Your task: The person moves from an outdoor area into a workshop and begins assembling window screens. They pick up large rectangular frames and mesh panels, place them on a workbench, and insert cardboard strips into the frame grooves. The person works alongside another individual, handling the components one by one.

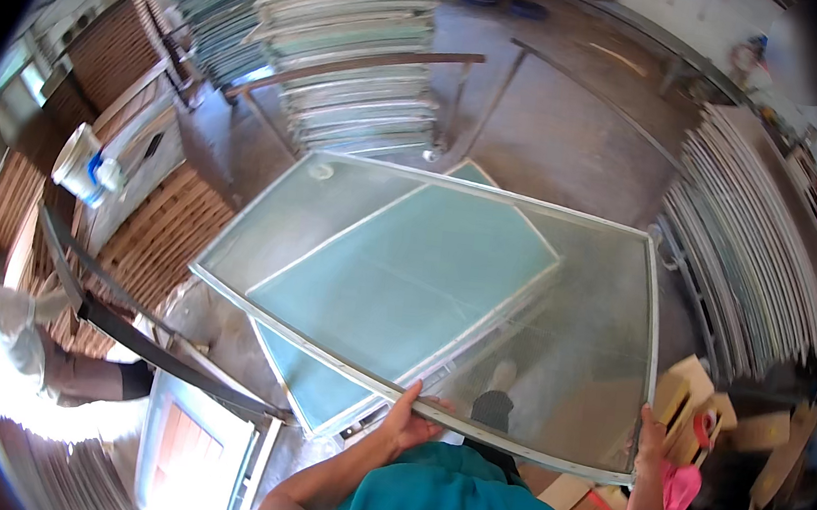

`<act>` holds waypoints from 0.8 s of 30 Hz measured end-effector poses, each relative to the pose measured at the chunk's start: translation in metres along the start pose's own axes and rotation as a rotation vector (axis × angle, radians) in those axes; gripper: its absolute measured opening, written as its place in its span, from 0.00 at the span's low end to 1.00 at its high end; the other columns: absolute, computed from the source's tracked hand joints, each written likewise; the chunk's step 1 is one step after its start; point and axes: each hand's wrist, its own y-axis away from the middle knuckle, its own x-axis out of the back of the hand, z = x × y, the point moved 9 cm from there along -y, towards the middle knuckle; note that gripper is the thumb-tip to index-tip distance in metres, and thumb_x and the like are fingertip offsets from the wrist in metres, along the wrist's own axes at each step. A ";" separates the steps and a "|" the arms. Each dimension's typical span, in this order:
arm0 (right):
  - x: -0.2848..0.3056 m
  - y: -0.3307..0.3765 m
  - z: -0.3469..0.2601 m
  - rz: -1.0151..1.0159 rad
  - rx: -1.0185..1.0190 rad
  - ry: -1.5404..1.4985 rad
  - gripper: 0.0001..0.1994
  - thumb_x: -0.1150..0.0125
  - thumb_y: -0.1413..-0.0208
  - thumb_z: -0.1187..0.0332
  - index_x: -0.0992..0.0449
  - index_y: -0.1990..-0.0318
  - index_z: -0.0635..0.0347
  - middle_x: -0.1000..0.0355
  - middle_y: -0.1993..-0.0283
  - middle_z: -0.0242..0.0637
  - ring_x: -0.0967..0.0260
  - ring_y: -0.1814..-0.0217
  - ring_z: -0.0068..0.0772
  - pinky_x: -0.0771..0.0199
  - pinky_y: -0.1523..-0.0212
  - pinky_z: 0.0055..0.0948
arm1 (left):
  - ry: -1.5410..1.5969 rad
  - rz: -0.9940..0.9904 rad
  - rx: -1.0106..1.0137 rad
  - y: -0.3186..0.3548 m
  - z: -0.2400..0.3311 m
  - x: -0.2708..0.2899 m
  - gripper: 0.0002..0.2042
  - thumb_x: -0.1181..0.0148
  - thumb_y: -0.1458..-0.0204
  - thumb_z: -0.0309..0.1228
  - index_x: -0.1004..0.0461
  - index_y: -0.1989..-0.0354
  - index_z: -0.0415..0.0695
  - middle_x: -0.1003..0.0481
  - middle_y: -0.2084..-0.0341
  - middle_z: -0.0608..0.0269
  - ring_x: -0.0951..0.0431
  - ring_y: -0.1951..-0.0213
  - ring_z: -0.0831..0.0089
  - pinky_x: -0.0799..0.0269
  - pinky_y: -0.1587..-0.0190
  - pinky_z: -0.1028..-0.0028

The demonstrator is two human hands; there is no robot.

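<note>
Handling the Framed Sheet [572, 312]

The framed sheet is overlying the teal panel [307, 384] at an angle, overhanging it left and right; contact between them is remaining unclear. The left hand [411, 425] is grasping the near rail [508, 446], thumb resting uppermost; the right hand [650, 442] is gripping the right rail [653, 321] near its corner, fingers partly hidden. The slim, pale, apparently metal rails are probably providing stiffness and the best hold. The sheer infill, mesh or glass, is likely needing protection from pressure. Weight is appearing moderate. Right of the teal panel, thin sheets [748, 241] are forming a ridged stack.

Teal shirt [462, 505] cropped, grey shape [806, 56] blurred
</note>
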 end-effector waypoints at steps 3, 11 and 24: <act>-0.037 -0.089 -0.072 -0.040 0.129 0.161 0.22 0.45 0.49 0.49 0.32 0.81 0.61 0.40 0.89 0.32 0.43 0.93 0.26 0.44 0.93 0.27 | 0.189 0.020 -0.020 -0.055 -0.002 -0.013 0.24 0.51 0.47 0.48 0.38 0.58 0.34 0.29 0.63 0.46 0.29 0.56 0.54 0.33 0.51 0.57; -0.174 -0.285 -0.259 -0.254 0.314 0.481 0.23 0.45 0.49 0.49 0.32 0.81 0.62 0.39 0.88 0.32 0.41 0.90 0.26 0.43 0.90 0.29 | 0.474 0.064 -0.066 -0.185 -0.019 -0.099 0.23 0.55 0.48 0.41 0.41 0.49 0.36 0.31 0.60 0.48 0.30 0.55 0.53 0.36 0.49 0.54; -0.374 -0.398 -0.339 -0.609 0.333 0.578 0.22 0.43 0.50 0.51 0.32 0.79 0.64 0.39 0.89 0.35 0.43 0.94 0.28 0.46 0.94 0.28 | 0.642 0.206 -0.203 -0.255 0.021 -0.154 0.25 0.56 0.48 0.44 0.43 0.46 0.40 0.35 0.51 0.47 0.34 0.49 0.52 0.38 0.47 0.52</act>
